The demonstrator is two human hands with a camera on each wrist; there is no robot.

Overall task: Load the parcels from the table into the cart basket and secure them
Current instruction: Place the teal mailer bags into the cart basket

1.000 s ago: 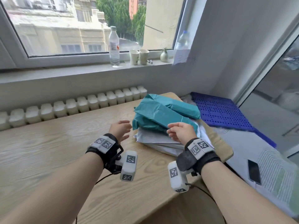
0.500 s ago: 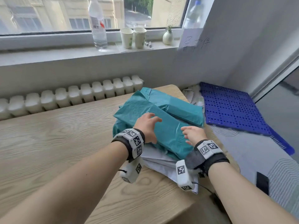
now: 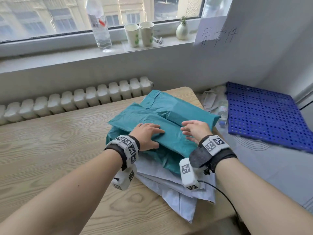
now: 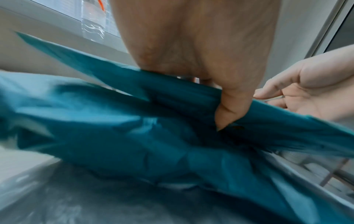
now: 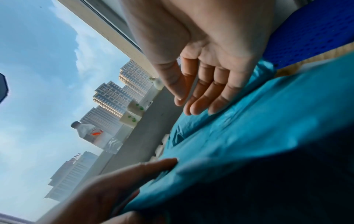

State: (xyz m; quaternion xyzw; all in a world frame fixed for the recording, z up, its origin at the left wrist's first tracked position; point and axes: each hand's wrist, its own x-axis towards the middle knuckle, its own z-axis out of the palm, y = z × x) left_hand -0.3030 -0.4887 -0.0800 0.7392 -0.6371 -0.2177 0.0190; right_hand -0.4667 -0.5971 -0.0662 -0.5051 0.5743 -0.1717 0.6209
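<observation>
A stack of soft parcels lies at the right end of the wooden table [image 3: 50, 141]. On top is a teal parcel [image 3: 171, 138], with a second teal parcel [image 3: 183, 109] behind it and pale grey parcels [image 3: 169, 184] underneath. My left hand [image 3: 147, 134] lies on the top teal parcel's near-left edge. In the left wrist view its thumb [image 4: 231, 106] digs into the teal parcel [image 4: 134, 136] from the side, so the hand pinches it. My right hand [image 3: 194, 131] hovers at the parcel's right part, fingers [image 5: 201, 98] straight, just over the teal parcel [image 5: 249, 144]. No cart is in view.
A radiator [image 3: 76, 100] runs behind the table. On the windowsill stand a water bottle [image 3: 100, 26], two paper cups [image 3: 138, 34] and a small vase [image 3: 182, 30]. A blue perforated pallet [image 3: 264, 116] lies on the floor to the right, below a handwritten paper sign [image 3: 218, 34].
Both hands moved forward from the stack's near edge onto the top teal parcel. The left hand came in from the left and took hold of its edge.
</observation>
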